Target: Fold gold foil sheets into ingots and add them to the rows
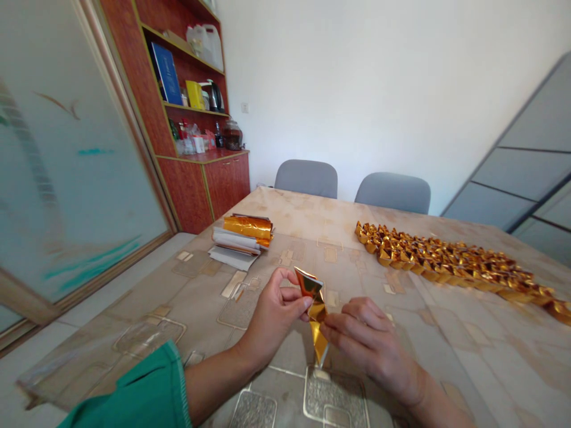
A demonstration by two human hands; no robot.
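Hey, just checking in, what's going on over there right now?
A person holds a folded piece of gold foil between their left hand and right hand, above the table. A stack of foil sheets lies ahead to the left, and a long row of folded gold pieces lies to the right.

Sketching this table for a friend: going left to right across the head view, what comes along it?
stack of gold foil and paper sheets → left hand → folded gold foil strip → right hand → rows of folded gold foil pieces
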